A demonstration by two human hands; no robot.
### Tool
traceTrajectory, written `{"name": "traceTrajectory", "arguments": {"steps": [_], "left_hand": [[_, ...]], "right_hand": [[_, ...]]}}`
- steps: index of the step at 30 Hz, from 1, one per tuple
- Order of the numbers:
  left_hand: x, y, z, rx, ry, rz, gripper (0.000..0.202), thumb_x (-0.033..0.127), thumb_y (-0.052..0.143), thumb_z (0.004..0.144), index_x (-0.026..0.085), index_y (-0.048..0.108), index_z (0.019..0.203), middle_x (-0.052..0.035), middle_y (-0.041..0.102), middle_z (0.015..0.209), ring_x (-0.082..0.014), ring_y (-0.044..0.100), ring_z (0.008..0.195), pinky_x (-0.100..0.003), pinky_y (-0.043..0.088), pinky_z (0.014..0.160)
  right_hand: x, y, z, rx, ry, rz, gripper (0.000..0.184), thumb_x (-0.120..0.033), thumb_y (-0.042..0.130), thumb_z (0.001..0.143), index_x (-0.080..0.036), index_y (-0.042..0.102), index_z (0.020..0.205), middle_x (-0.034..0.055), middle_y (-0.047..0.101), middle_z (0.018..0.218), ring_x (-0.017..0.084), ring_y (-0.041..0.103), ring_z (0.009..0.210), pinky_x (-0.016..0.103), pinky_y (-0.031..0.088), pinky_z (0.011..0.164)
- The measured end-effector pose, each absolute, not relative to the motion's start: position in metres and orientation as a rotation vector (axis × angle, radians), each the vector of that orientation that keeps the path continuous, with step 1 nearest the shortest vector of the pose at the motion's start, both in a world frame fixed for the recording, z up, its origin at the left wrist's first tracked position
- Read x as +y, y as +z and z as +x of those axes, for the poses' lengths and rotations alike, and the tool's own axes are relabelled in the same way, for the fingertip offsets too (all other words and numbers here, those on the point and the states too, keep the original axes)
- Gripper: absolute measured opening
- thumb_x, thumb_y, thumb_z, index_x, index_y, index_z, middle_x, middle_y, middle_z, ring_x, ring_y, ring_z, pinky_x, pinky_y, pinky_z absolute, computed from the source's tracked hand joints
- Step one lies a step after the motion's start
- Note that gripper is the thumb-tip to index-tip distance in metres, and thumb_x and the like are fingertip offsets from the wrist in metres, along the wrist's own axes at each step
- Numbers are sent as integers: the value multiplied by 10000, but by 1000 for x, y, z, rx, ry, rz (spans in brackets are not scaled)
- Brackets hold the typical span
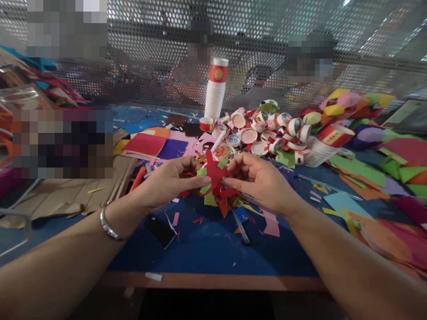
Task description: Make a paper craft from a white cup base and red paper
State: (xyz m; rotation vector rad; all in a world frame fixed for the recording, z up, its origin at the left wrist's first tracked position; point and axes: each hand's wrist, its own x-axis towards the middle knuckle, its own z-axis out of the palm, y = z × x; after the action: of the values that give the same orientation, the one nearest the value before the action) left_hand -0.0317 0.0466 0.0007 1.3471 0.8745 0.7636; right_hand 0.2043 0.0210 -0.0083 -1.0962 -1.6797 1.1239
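Observation:
My left hand [170,180] and my right hand [258,178] meet over the blue table [207,249], both pinching a red paper cut-out [216,175] that has small green paper pieces stuck to it. The left thumb and fingers close on its left edge, the right fingertips on its right edge. A silver bracelet [108,226] circles my left wrist. A pen-like tool [239,224] lies on the table just under the cut-out.
A tall stack of white paper cups [215,89] stands behind, with a heap of cut cup rims and bottoms [267,131] beside it. Coloured paper sheets [150,144] lie left, more scraps [383,178] right. Cardboard [66,195] lies at left; a perforated metal screen [233,53] is behind.

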Motion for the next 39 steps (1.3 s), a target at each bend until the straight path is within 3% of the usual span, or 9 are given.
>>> {"name": "traceTrajectory", "arguments": {"steps": [10,32,39], "left_hand": [[46,4,-30,863,754,1380,224,211,841,773,186,623,821,44,627,729,-83,599,644,-172,452,534],[49,1,-34,835,758,1491,223,248,836,799,185,624,833,48,611,750,-76,574,667,-191,467,622],[48,2,-32,850,752,1445,250,264,860,791,189,641,883,28,662,789,-90,644,684,-191,517,605]], "right_hand": [[21,-8,204,-1666,1164,-1096,260,-306,786,854,-216,565,957,-6,623,888,139,609,780,314,524,729],[18,-5,204,-1721,1133,-1133,252,-278,768,852,-218,557,976,-3,638,879,143,618,778,311,534,720],[19,-5,208,-1759,1066,-1097,259,-307,766,872,-207,575,1014,1,638,911,140,619,772,317,523,712]]}}
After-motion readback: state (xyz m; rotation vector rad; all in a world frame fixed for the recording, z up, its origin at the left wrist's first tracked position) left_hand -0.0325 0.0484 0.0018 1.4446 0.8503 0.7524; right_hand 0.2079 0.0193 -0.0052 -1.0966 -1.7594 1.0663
